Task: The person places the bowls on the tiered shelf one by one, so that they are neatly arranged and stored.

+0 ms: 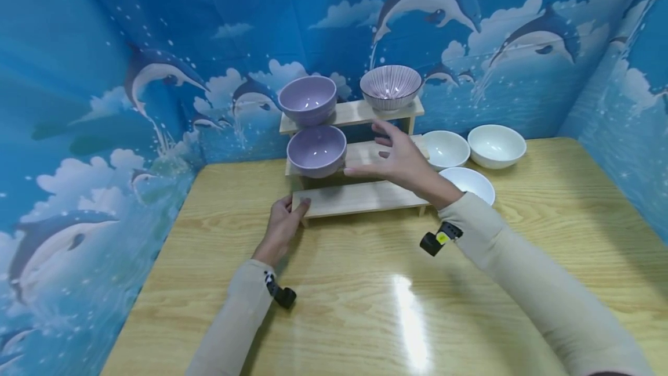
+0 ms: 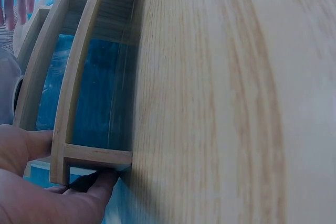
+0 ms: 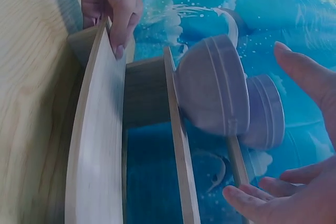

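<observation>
A three-step wooden stand [image 1: 360, 198] bears two purple bowls at its left: one [image 1: 308, 97] on the top step, another [image 1: 316, 152] on the middle step. On the top step's right sits a striped bowl [image 1: 391, 87]. My left hand [image 1: 280, 226] grips the left end of the lowest step; the left wrist view shows its thumb and fingers on either side of the end board [image 2: 97, 156]. Over the middle step hovers my right hand [image 1: 399, 158], fingers spread and holding nothing, just right of the middle purple bowl [image 3: 212, 87].
Right of the stand are three white bowls: one [image 1: 445, 149] against its side, a second [image 1: 497, 147] farther right, a third [image 1: 469, 183] in front, partly hidden by my right arm. They stand on a wood-grain table [image 1: 334, 295]. A blue dolphin-print curtain [image 1: 250, 22] hangs behind.
</observation>
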Motion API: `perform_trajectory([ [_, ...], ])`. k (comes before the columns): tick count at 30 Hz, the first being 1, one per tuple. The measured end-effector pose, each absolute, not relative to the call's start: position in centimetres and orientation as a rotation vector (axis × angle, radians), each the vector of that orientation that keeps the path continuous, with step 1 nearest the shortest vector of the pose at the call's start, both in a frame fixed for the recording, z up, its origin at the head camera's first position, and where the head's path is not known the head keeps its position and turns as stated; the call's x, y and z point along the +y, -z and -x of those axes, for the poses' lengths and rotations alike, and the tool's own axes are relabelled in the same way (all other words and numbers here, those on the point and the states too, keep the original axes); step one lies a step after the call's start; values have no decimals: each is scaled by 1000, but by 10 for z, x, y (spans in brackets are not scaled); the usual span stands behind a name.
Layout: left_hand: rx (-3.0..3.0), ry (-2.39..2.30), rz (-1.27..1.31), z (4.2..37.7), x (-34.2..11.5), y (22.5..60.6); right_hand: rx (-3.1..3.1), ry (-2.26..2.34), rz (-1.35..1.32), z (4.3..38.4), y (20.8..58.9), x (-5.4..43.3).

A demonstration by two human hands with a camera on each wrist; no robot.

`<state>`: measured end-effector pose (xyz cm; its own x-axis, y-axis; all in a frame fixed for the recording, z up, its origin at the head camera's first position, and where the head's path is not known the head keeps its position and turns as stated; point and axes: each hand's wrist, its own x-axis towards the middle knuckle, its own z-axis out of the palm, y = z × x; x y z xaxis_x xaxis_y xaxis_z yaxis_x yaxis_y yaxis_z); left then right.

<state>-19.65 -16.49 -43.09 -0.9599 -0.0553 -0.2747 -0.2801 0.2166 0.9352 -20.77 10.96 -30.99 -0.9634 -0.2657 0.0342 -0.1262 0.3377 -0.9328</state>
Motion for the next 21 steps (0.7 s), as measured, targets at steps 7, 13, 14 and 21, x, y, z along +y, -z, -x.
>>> perform_trajectory([
  [7, 2296, -1827, 311, 197, -165, 430, 2486, 1663, 289, 200, 313, 133],
  [13, 2298, -1815, 320, 196, -164, 429, 2488, 1676, 259, 192, 316, 153],
  [14, 2299, -1813, 322, 196, -164, 429, 2488, 1679, 251, 191, 316, 156],
  [21, 2309, -1810, 324, 196, -165, 429, 2484, 1675, 192, 185, 320, 177],
])
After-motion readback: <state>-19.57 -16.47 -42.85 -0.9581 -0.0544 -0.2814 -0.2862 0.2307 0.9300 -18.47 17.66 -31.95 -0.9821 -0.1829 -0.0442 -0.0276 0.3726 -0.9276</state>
